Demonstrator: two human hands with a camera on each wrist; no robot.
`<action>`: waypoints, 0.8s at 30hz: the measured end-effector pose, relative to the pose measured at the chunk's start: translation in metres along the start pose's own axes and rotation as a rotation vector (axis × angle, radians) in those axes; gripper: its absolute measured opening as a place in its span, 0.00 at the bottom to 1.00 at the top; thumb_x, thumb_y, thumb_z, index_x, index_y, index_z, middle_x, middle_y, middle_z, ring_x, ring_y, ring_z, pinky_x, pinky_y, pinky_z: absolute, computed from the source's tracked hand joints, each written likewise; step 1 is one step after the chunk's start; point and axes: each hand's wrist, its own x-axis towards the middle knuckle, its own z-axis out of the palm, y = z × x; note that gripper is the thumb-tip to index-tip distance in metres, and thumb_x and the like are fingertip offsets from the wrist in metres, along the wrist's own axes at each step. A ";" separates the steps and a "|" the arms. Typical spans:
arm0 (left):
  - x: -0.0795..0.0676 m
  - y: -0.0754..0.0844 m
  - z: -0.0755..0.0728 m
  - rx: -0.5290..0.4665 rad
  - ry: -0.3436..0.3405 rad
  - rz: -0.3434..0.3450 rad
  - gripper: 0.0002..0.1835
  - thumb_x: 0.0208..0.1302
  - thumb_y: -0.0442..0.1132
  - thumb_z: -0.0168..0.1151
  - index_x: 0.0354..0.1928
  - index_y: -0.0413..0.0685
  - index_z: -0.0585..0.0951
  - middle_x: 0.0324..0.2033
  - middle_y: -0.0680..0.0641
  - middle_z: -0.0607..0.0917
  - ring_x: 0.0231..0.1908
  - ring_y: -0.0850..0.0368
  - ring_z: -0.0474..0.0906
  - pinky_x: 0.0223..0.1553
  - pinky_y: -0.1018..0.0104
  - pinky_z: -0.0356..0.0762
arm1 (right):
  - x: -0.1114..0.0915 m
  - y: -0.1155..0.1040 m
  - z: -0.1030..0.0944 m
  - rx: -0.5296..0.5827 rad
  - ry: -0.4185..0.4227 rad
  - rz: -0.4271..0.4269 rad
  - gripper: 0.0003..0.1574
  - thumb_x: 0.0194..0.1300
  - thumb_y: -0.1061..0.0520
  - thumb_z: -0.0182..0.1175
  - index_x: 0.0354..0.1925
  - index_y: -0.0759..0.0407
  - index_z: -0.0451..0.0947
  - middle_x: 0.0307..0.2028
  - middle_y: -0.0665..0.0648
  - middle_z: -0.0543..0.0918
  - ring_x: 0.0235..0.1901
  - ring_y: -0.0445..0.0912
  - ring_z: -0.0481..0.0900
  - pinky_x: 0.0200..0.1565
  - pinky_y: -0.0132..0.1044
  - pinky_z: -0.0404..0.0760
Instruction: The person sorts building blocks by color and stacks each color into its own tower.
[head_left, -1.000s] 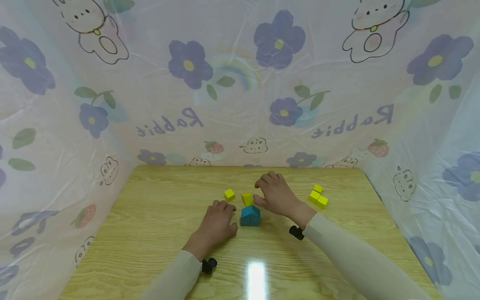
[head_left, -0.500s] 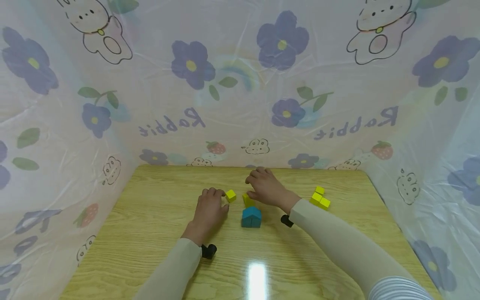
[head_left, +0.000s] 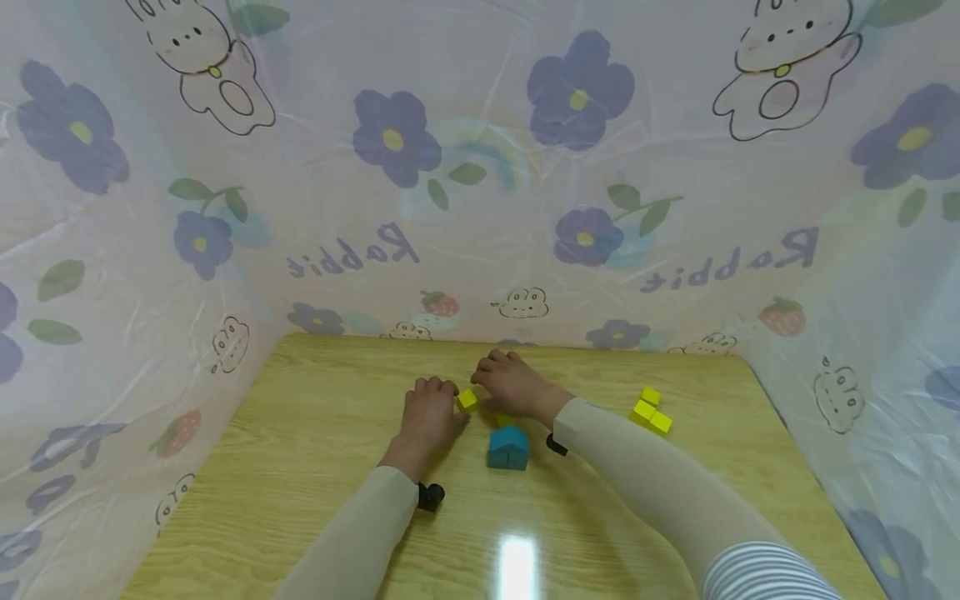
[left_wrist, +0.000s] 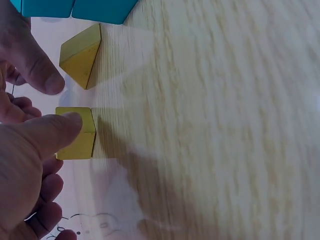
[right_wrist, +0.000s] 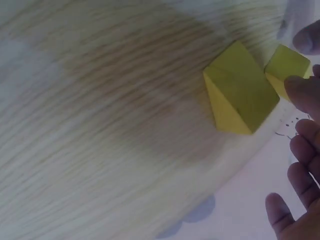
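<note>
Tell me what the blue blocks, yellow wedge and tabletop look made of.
Blue blocks: probably painted wood, smooth, crisp-edged. Yellow wedge: likely painted wood too; dark specks mark one edge. Tabletop: wood or wood-look laminate, glossy; grain lines and bright glare show.

A cube (head_left: 467, 400) and a wedge (left_wrist: 80, 56) are showing yellow, the paired blocks (head_left: 507, 450) blue. The tabletop (head_left: 315, 467) is displaying yellowish wood grain; the pale backdrop (head_left: 480, 50) is bearing purple floral print; the sleeves (head_left: 645, 471) are appearing beige.

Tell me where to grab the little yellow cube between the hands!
Probably pinch the yellow cube by two opposite upright sides, reaching in from its left in the head view. Its visible faces are flat, and the yellow wedge sits close on its right.
</note>
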 end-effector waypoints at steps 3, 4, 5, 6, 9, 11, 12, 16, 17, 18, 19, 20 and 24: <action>0.001 0.002 0.000 0.006 -0.006 -0.002 0.22 0.68 0.50 0.73 0.57 0.45 0.83 0.52 0.44 0.83 0.51 0.44 0.72 0.56 0.45 0.72 | 0.004 -0.004 0.000 -0.012 -0.011 -0.014 0.29 0.71 0.43 0.70 0.64 0.51 0.82 0.61 0.52 0.81 0.62 0.51 0.74 0.62 0.52 0.77; 0.001 0.002 0.000 0.009 -0.005 -0.001 0.22 0.68 0.50 0.73 0.56 0.45 0.84 0.52 0.44 0.83 0.51 0.44 0.72 0.56 0.44 0.72 | 0.005 -0.005 0.000 -0.017 -0.010 -0.021 0.27 0.71 0.44 0.70 0.64 0.50 0.82 0.60 0.52 0.82 0.61 0.51 0.74 0.61 0.52 0.77; 0.002 0.003 0.000 0.013 -0.005 0.000 0.21 0.68 0.49 0.73 0.56 0.46 0.84 0.51 0.44 0.83 0.51 0.44 0.72 0.56 0.44 0.73 | 0.006 -0.006 0.000 -0.023 -0.013 -0.026 0.26 0.71 0.44 0.69 0.63 0.50 0.83 0.60 0.51 0.82 0.61 0.50 0.74 0.60 0.51 0.78; 0.002 0.003 0.000 0.016 -0.005 0.001 0.20 0.68 0.49 0.73 0.56 0.46 0.84 0.51 0.44 0.83 0.51 0.44 0.73 0.56 0.44 0.73 | 0.007 -0.007 0.000 -0.024 -0.014 -0.031 0.25 0.71 0.44 0.69 0.62 0.50 0.83 0.59 0.51 0.83 0.60 0.50 0.75 0.60 0.51 0.78; 0.004 0.003 0.000 0.026 -0.006 0.017 0.19 0.69 0.48 0.72 0.55 0.46 0.85 0.51 0.45 0.84 0.52 0.45 0.73 0.56 0.44 0.73 | 0.009 -0.007 0.001 -0.024 -0.021 -0.031 0.22 0.72 0.45 0.69 0.60 0.50 0.85 0.56 0.52 0.84 0.58 0.50 0.75 0.59 0.51 0.79; 0.004 0.005 -0.002 0.029 0.003 0.044 0.18 0.69 0.47 0.71 0.55 0.46 0.85 0.51 0.46 0.84 0.52 0.45 0.74 0.57 0.45 0.74 | 0.005 -0.007 0.000 0.002 -0.017 -0.012 0.21 0.71 0.46 0.70 0.58 0.51 0.85 0.55 0.52 0.84 0.57 0.51 0.75 0.60 0.52 0.79; 0.005 0.007 -0.004 0.033 0.009 0.059 0.18 0.70 0.47 0.71 0.56 0.46 0.85 0.51 0.46 0.84 0.53 0.45 0.74 0.57 0.45 0.74 | 0.004 -0.006 -0.002 0.012 -0.011 -0.001 0.21 0.71 0.46 0.70 0.57 0.51 0.85 0.55 0.52 0.84 0.57 0.51 0.75 0.61 0.53 0.78; 0.006 0.016 -0.020 0.071 0.087 0.160 0.19 0.69 0.47 0.73 0.56 0.46 0.85 0.51 0.45 0.85 0.50 0.45 0.76 0.55 0.49 0.78 | -0.009 -0.003 -0.021 0.090 0.074 0.046 0.21 0.68 0.48 0.73 0.55 0.54 0.85 0.53 0.54 0.84 0.56 0.52 0.75 0.60 0.53 0.78; 0.006 0.019 -0.026 0.074 0.111 0.187 0.20 0.68 0.47 0.73 0.56 0.45 0.85 0.50 0.44 0.85 0.49 0.45 0.76 0.54 0.50 0.79 | -0.014 -0.002 -0.027 0.102 0.104 0.058 0.21 0.68 0.48 0.73 0.54 0.54 0.84 0.52 0.54 0.84 0.54 0.53 0.75 0.58 0.52 0.78; 0.006 0.022 -0.032 0.080 0.138 0.218 0.20 0.67 0.47 0.74 0.56 0.45 0.85 0.50 0.44 0.85 0.49 0.45 0.77 0.54 0.51 0.79 | -0.019 -0.002 -0.034 0.111 0.135 0.070 0.21 0.67 0.48 0.73 0.54 0.54 0.84 0.52 0.55 0.83 0.53 0.53 0.75 0.56 0.52 0.77; 0.005 0.026 -0.038 0.082 0.162 0.245 0.21 0.67 0.46 0.75 0.56 0.44 0.84 0.50 0.43 0.85 0.48 0.45 0.77 0.53 0.52 0.80 | -0.025 -0.003 -0.041 0.122 0.170 0.080 0.21 0.66 0.49 0.74 0.53 0.55 0.83 0.51 0.55 0.83 0.51 0.53 0.75 0.53 0.51 0.77; 0.003 0.029 -0.044 0.075 0.182 0.272 0.21 0.66 0.46 0.75 0.56 0.44 0.84 0.50 0.43 0.85 0.48 0.45 0.77 0.53 0.54 0.80 | -0.031 -0.004 -0.047 0.136 0.197 0.091 0.21 0.66 0.50 0.74 0.53 0.56 0.83 0.50 0.56 0.83 0.50 0.54 0.74 0.51 0.51 0.75; -0.011 0.045 -0.063 0.024 0.221 0.349 0.21 0.66 0.44 0.75 0.57 0.43 0.83 0.50 0.43 0.84 0.48 0.46 0.78 0.52 0.56 0.81 | -0.057 -0.012 -0.066 0.150 0.285 0.124 0.21 0.66 0.50 0.73 0.52 0.56 0.81 0.49 0.56 0.82 0.46 0.52 0.70 0.47 0.48 0.70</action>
